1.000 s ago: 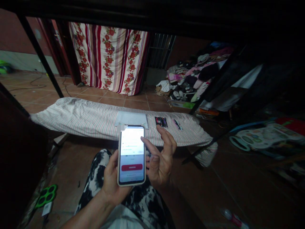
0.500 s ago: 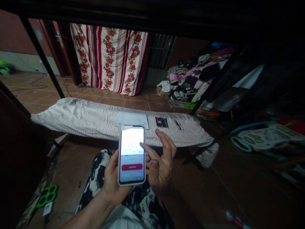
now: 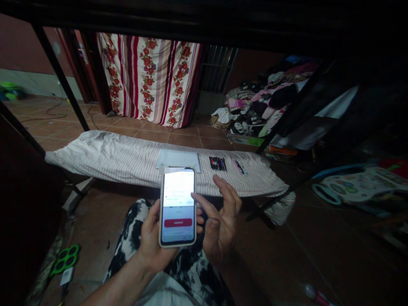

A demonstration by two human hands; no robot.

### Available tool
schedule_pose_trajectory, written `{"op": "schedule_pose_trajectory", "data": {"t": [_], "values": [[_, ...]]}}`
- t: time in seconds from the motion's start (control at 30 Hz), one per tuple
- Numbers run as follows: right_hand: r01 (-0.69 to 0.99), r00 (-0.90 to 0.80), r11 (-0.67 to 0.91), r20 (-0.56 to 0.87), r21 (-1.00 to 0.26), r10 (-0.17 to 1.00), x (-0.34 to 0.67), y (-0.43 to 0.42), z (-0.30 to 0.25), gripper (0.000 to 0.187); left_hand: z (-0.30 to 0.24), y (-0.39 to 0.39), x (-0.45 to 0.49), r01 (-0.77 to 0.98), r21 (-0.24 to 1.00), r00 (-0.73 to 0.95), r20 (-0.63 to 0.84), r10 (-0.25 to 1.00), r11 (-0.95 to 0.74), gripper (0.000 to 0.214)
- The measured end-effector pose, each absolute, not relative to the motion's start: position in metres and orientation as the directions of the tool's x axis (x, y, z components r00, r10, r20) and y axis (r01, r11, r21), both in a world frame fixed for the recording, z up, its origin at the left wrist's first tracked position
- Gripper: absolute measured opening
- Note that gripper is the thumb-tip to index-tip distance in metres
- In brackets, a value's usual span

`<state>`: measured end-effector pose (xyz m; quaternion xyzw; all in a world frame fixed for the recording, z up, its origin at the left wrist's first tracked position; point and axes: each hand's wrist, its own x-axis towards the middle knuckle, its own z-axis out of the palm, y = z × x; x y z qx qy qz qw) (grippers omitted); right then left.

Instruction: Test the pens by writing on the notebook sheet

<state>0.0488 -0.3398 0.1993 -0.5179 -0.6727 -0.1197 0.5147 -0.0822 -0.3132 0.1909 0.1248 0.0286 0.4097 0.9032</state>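
Observation:
A lit smartphone (image 3: 178, 212) in a pale case stands upright in my left hand (image 3: 153, 242), whose fingers wrap round its back and right edge. White fills the upper screen, with a red button lower down. My right hand (image 3: 221, 225) is beside the phone, fingers spread and holding nothing. Its index fingertip is at the screen's right edge; whether it touches I cannot tell. Beyond the phone, a spiral notebook (image 3: 178, 158), a row of several pens (image 3: 217, 163) and a few more pens (image 3: 240, 167) lie on a striped cloth (image 3: 127, 163).
The cloth covers a long low surface. Dark metal bars (image 3: 62, 78) frame the view. A floral curtain (image 3: 146, 80) hangs behind, with a heap of clothes (image 3: 261, 100) to its right. A green four-ring object (image 3: 65, 259) lies on the floor, lower left; a white toy panel (image 3: 360, 185) is at right.
The view has shifted slightly, so most things sit a little further right. My right index finger remains by the phone's right edge, and my left hand keeps its hold.

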Motion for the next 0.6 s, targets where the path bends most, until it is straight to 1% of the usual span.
{"op": "schedule_pose_trajectory", "data": {"t": [0.23,0.43,0.6], "values": [[0.81,0.055,0.443,0.802,-0.384,0.594,0.049,-0.332,0.199,0.053,0.188,-0.315,-0.083,-0.716,0.236,0.682,0.037,0.731,0.657,0.041],[0.843,0.007,0.448,0.838,-0.298,0.545,0.05,-0.329,0.2,0.053,0.181,-0.315,-0.084,-0.721,0.233,0.678,0.038,0.734,0.653,0.042],[0.835,0.024,0.439,0.82,-0.331,0.572,0.051,-0.332,0.198,0.052,0.183,-0.315,-0.082,-0.719,0.239,0.674,0.007,0.739,0.653,0.042]]}}
